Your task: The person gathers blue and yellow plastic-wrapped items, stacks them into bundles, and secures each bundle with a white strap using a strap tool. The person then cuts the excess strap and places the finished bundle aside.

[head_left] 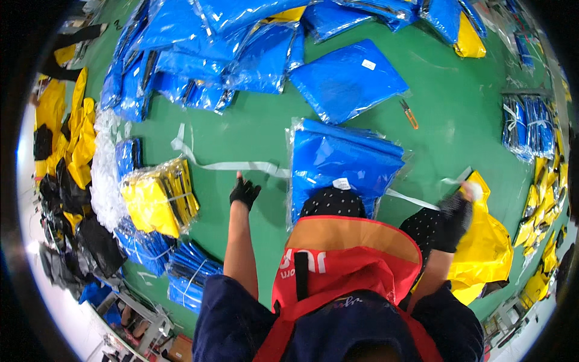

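Note:
A stack of flat blue plastic-wrapped packs (338, 157) lies before me, with my knee in dotted cloth (333, 203) against its near edge. From under the stack a white strip (247, 166) runs out across the floor to the left and also emerges at the right. My left hand (245, 190), in a black fingerless glove, is open, its index fingertip just below the strip. The strip's right length leads to my gloved right hand (453, 220), which is blurred but closed around it, with a white bunched bit at the fingertips.
Orange-handled snips (410, 116) lie on the green floor (241, 133) beyond the stack. Another blue pack (350, 80) and a large blue heap (199, 54) are farther off. Left is a tied yellow bundle (160, 198); right, a yellow sheet (482, 247) and tied blue bundles (528, 127).

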Available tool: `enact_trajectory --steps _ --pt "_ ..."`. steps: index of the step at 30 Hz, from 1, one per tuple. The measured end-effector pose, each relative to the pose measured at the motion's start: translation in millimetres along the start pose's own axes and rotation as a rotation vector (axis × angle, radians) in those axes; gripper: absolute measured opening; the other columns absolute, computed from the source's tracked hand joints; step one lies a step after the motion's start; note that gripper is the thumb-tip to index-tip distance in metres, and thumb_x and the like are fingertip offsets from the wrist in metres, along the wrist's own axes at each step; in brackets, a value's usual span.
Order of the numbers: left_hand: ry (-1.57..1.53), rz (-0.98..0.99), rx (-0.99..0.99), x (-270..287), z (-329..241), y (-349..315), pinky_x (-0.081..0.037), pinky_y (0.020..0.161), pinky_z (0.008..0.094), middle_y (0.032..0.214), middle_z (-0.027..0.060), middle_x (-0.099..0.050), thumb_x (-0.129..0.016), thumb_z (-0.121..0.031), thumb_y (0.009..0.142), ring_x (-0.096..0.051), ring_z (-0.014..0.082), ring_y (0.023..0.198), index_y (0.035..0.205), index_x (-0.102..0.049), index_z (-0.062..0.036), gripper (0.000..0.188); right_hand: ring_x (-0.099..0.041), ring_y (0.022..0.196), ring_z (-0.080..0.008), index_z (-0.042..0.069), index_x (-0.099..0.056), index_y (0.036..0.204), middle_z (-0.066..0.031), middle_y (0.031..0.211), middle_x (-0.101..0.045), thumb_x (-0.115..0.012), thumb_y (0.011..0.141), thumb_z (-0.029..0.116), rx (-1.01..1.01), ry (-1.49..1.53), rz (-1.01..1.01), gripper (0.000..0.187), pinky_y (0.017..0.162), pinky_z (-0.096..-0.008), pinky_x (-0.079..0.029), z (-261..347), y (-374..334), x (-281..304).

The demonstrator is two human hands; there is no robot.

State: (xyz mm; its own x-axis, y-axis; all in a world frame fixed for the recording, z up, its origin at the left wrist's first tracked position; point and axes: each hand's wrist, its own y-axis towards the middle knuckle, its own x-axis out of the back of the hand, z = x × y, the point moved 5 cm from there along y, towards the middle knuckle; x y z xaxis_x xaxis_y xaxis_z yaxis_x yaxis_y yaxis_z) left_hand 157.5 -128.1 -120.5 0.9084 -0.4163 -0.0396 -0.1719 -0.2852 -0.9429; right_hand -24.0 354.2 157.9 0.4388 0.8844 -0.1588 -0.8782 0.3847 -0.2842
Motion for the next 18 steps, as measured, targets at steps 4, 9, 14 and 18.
enact_trajectory --steps 4,9,14,18 --pt "0.745 -0.599 0.116 -24.2 -8.2 25.5 -0.047 0.073 0.0361 0.094 0.0083 -0.057 -0.046 -0.050 0.083 -0.054 0.0238 0.083 0.106 -0.054 -0.0061 0.051 -0.053 0.057 -0.0198 0.003 -0.056 0.093 -0.0086 0.064 -0.054 -0.044 0.090 0.030 -0.140 -0.509 1.277 0.029 0.053 -0.0315 -0.042 -66.6 -121.0 -153.3" --pt "1.220 -0.486 -0.030 -36.6 12.0 77.7 -0.045 0.076 0.0357 0.103 0.0089 -0.055 -0.043 -0.041 0.084 -0.055 0.0255 0.086 0.110 -0.051 -0.0097 0.042 -0.056 0.053 -0.0193 0.005 -0.056 0.092 -0.0097 0.060 -0.056 -0.045 0.089 0.035 -0.199 -0.694 1.311 0.032 0.053 -0.0327 -0.043 -126.1 -152.5 -201.0" --pt "2.152 -0.172 -0.436 -48.6 1.2 80.8 -0.043 0.080 0.0353 0.112 0.0095 -0.053 -0.040 -0.032 0.085 -0.055 0.0272 0.089 0.114 -0.049 -0.0134 0.035 -0.051 0.055 -0.0081 0.008 -0.058 0.099 0.0016 0.073 -0.057 -0.064 0.079 0.024 -0.648 -0.278 1.160 0.027 0.052 -0.0235 -0.042 -109.6 -105.7 -194.1" --pt "2.777 -0.222 -0.852 1.8 -33.3 60.7 -0.039 0.088 0.0463 0.123 0.0107 -0.048 -0.036 -0.024 0.088 -0.050 0.0309 0.104 0.128 -0.037 -0.0137 0.041 -0.046 0.065 -0.0119 0.002 -0.049 0.101 -0.0034 0.078 -0.049 -0.050 0.086 0.018 -0.299 0.124 0.644 0.022 0.062 -0.0243 -0.039 -34.5 9.7 -136.1"
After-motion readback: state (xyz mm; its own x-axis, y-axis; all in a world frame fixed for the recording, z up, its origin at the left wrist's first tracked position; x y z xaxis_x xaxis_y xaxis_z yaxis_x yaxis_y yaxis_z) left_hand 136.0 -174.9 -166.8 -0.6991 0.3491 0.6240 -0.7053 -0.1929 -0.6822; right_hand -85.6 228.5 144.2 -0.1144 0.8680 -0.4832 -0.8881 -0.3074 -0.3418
